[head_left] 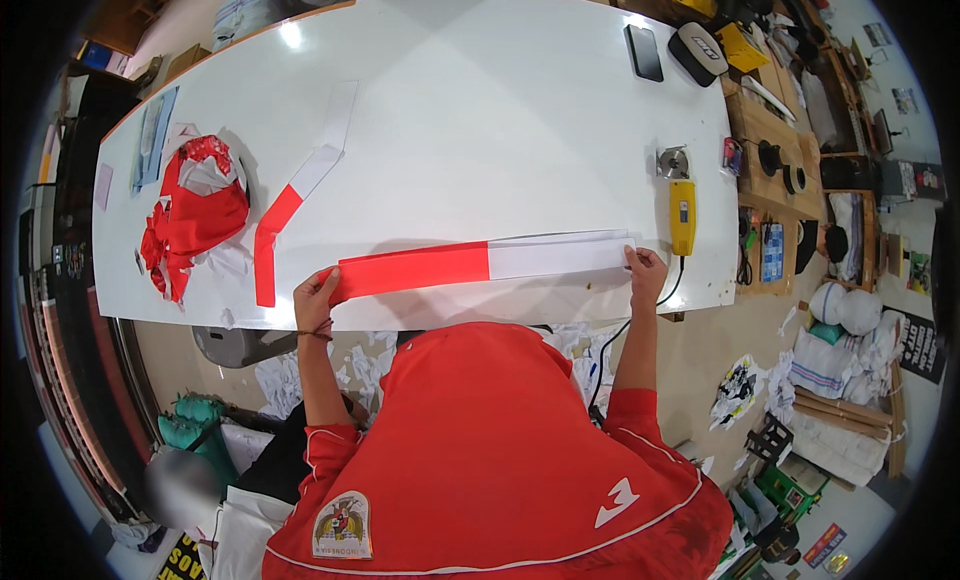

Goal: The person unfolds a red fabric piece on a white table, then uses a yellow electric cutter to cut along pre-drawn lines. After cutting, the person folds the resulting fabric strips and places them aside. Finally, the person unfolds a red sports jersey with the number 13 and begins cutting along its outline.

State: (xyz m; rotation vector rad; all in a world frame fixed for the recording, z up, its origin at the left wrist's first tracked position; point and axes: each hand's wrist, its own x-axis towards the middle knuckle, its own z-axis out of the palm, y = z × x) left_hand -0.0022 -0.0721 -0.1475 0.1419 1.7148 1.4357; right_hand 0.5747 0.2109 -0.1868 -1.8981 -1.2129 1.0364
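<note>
A long flat strip (412, 267), red on its left half and white on its right, stretches between my two hands just above the table's near edge. Its left end is pinched in my left hand (317, 295). My right hand (647, 270) grips the white end between thumb and fingers. The strip looks layered along its upper edge; whether it is cloth or paper I cannot tell. Beyond my left hand lies a second, bent red-and-white strip (278, 220). To the right of the strip, past my right hand, rests a yellow corded electric rotary cutter (682, 218) with a round blade.
The white table (480, 130) spans the view. A crumpled heap of red and white cloth scraps (205, 205) sits at its left, near blue sheets (155, 135). At the far right are a black phone (644, 53) and a dark case (697, 55). Scraps litter the floor.
</note>
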